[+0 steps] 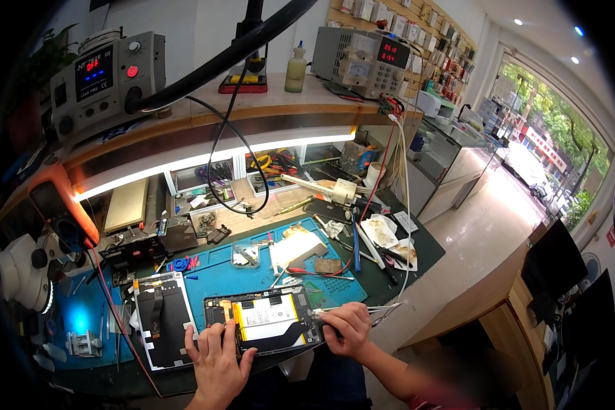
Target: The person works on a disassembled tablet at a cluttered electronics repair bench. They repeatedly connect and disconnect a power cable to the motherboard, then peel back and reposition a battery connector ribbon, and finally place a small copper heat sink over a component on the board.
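Note:
An opened tablet (pixel 312 331) lies at the front of the bench, its white-labelled battery (pixel 268 318) and dark inner frame exposed. My left hand (pixel 219 362) rests fingers apart on its lower left part, fingertips near an orange flex ribbon (pixel 228 311). At the tablet's right edge, my right hand (pixel 348 329) is closed in a pinch. A thin, pale, rod-like thing (pixel 384 307) runs through its fingers toward the tablet's upper right corner; whether it is a tool or a cable is unclear. Left of the tablet lies a black panel with a pale border (pixel 165 342) and a dark ribbon.
A blue mat (pixel 208 273) bears a small clear box (pixel 246 255) and loose parts. Tools and stained papers (pixel 380 232) lie at right. A microscope (pixel 24 273) and orange multimeter (pixel 65 205) stand left. Cables hang from the power supply (pixel 362 61) and hot-air station (pixel 109 75).

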Tool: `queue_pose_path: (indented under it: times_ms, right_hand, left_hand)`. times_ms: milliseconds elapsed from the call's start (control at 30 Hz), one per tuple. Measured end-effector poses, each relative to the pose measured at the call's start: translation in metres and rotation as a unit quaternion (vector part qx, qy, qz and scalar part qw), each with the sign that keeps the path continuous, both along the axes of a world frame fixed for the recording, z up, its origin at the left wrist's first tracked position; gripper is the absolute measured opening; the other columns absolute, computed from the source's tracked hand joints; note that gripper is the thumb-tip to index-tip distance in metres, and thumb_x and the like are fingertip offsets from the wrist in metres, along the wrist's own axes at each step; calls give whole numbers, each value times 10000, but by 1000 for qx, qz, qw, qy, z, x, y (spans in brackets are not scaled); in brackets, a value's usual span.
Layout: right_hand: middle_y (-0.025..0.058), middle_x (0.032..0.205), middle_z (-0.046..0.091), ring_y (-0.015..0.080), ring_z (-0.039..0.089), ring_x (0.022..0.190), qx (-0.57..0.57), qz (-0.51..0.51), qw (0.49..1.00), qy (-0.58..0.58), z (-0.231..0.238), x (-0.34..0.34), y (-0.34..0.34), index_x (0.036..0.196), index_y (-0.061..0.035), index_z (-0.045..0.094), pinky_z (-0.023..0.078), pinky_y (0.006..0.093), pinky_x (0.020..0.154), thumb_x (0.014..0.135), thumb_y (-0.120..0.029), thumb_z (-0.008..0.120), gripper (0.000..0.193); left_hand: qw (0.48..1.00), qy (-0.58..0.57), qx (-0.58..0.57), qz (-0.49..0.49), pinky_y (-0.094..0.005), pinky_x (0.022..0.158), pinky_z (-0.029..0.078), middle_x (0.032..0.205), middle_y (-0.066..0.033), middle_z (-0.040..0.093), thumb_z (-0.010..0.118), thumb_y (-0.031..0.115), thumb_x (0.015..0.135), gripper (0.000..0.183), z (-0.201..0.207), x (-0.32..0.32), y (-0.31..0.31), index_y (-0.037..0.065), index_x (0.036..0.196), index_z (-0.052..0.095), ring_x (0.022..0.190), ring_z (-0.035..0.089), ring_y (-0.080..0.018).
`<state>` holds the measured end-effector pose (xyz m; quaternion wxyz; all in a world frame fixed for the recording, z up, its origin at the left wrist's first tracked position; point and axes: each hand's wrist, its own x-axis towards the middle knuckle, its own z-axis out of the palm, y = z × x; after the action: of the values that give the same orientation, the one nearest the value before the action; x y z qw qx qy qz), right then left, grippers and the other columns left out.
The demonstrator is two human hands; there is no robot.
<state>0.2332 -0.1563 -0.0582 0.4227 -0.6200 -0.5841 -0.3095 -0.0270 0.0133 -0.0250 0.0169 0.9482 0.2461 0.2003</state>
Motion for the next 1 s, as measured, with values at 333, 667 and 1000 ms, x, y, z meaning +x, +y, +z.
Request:
queue_pose_path:
  times_ms: [333, 667, 1000]
  right_hand:
    - [16, 1026, 764, 231, 684, 873, -2, -3, 1000, 0, -1, 0, 0, 1090, -95, 791, 526, 384, 850, 809, -82, 769, 282]
    - [15, 1025, 765, 230, 687, 869, -2, -5, 1000, 0, 1, 0, 0, 1089, -96, 793, 525, 378, 844, 805, -77, 766, 286]
    - [15, 1011, 765, 225, 690, 860, 3, -3, 1000, -1, 1, -1, 1, 1083, -94, 796, 525, 372, 839, 812, -76, 767, 273]
  left_hand:
    - [1000, -5, 9, -3, -634, 1282, 155, 1289, -135, 522, 731, 487, 986, 696, 0, 0, 0, -58, 1406, 629, 1287, 476, -314]
    - [1000, -2, 12, -5, -636, 1286, 150, 1291, -140, 521, 720, 497, 993, 697, -1, 1, 1, -61, 1401, 630, 1290, 472, -318]
    - [1000, -8, -18, 0, -620, 1298, 147, 1308, -149, 512, 756, 397, 962, 664, 5, 1, -2, -32, 1446, 602, 1304, 472, -330]
